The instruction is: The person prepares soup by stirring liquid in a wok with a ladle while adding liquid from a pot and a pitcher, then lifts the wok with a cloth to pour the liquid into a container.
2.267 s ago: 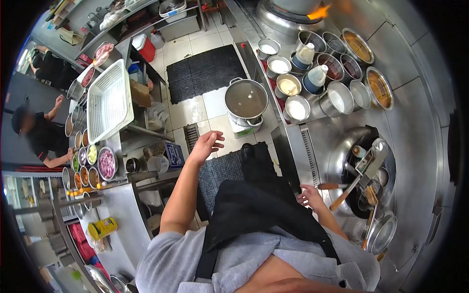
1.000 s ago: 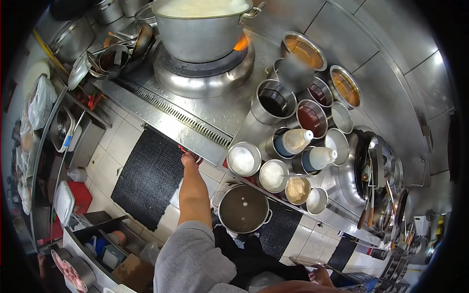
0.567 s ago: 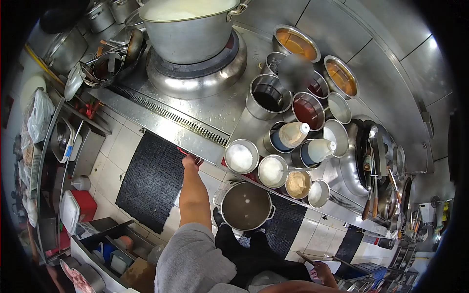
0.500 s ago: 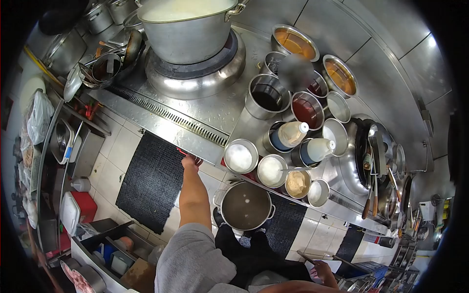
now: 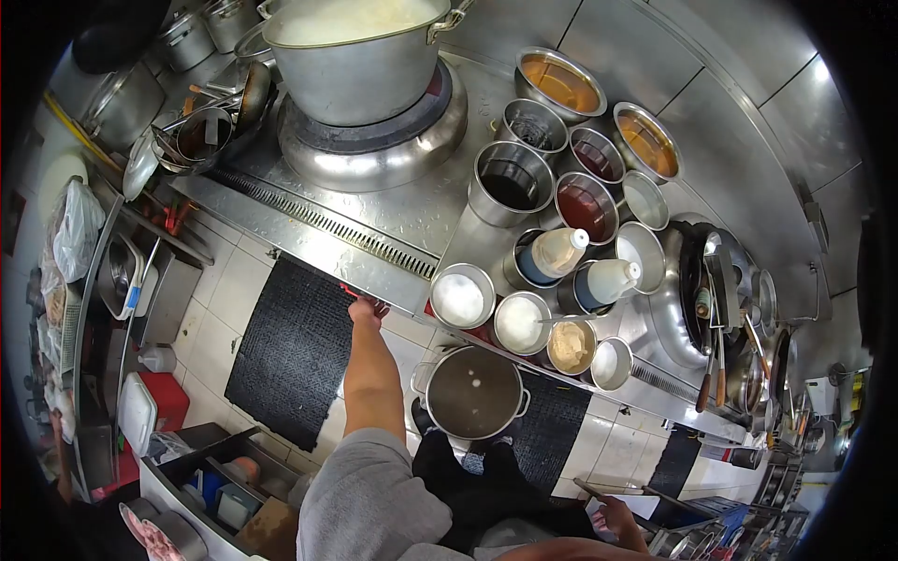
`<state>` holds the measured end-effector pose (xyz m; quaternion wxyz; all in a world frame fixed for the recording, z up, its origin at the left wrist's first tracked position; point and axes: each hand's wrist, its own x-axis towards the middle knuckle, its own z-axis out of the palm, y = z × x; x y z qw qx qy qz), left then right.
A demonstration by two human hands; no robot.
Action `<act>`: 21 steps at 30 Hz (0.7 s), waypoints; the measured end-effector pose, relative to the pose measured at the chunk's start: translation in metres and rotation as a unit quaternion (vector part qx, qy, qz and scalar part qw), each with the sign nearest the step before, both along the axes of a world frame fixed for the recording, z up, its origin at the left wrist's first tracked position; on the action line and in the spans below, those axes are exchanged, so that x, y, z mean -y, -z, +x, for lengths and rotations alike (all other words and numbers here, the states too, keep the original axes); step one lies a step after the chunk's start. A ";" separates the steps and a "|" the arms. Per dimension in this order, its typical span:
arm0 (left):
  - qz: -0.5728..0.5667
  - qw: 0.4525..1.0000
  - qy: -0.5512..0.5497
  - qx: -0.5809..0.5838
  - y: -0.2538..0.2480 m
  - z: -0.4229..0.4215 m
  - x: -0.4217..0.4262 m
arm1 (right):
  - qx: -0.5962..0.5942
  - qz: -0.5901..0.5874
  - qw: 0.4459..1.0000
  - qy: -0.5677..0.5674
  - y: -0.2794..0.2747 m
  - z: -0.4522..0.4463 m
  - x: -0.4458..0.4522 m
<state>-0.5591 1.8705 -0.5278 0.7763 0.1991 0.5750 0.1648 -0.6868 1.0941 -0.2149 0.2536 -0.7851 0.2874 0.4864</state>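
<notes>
My left hand [image 5: 369, 307] reaches to the stove's front edge, its fingers closed at a small red handle [image 5: 348, 289]; the fingertips are partly hidden. Beyond it, a large steaming pot [image 5: 360, 73] of pale liquid stands on a round burner [image 5: 374, 154]. No flame shows beneath it. Low on the right, my right hand [image 5: 613, 517] hangs beside my dark apron, fingers loosely apart and holding nothing visible. Between my arm and the counter, a two-handled pot [image 5: 472, 393] of brownish liquid stands low, near my feet.
Metal containers hold white powders [image 5: 458, 297], dark and red sauces [image 5: 586, 208] and orange liquid [image 5: 647, 140]. Two squeeze bottles [image 5: 558, 252] stand among them. A wok with utensils [image 5: 716, 304] is at right. Black mats [image 5: 290, 351] cover parts of the floor; a red cooler [image 5: 166, 402] stands left.
The view has swung toward the large pot. My left hand has moved to the red handle and stayed there. The orange flame under the pot has disappeared.
</notes>
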 end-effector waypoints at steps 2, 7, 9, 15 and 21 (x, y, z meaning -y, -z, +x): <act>0.001 1.000 0.000 0.000 -0.004 -0.001 0.003 | 0.006 0.002 1.000 0.000 -0.002 -0.002 -0.003; 0.016 0.999 0.029 0.013 0.003 -0.004 0.001 | 0.011 0.003 1.000 -0.013 -0.002 -0.006 -0.007; 0.014 1.000 0.019 0.013 0.005 -0.003 0.002 | -0.001 0.004 1.000 0.011 0.000 -0.007 -0.008; 0.017 1.000 0.020 -0.004 0.004 -0.003 0.001 | -0.001 0.015 1.000 -0.008 0.014 -0.012 0.004; 0.018 1.000 0.025 -0.005 0.004 -0.003 0.000 | 0.003 0.013 1.000 -0.021 0.010 -0.015 0.005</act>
